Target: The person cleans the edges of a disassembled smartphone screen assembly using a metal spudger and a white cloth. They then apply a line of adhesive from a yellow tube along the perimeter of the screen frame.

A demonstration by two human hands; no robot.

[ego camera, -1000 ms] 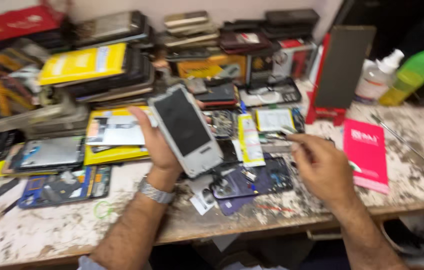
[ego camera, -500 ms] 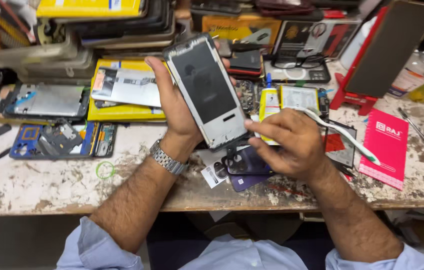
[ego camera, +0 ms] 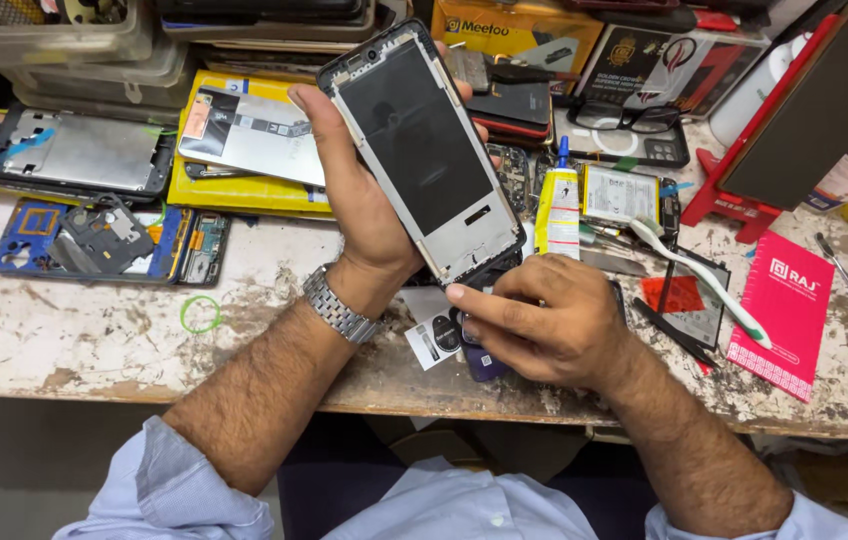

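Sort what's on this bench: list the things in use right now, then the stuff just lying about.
In use:
left hand
phone frame, held up in that hand
right hand, fingertips at the frame's lower end

Lying about:
glue tube
toothbrush
pink booklet
eyeglasses
green rubber band

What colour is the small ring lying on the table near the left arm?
Green; the small ring shows best in the head view.

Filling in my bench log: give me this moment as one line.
left hand: holds grey rectangular phone frame, tilted | right hand: fingers at frame's lower end | bench: worn white worktop
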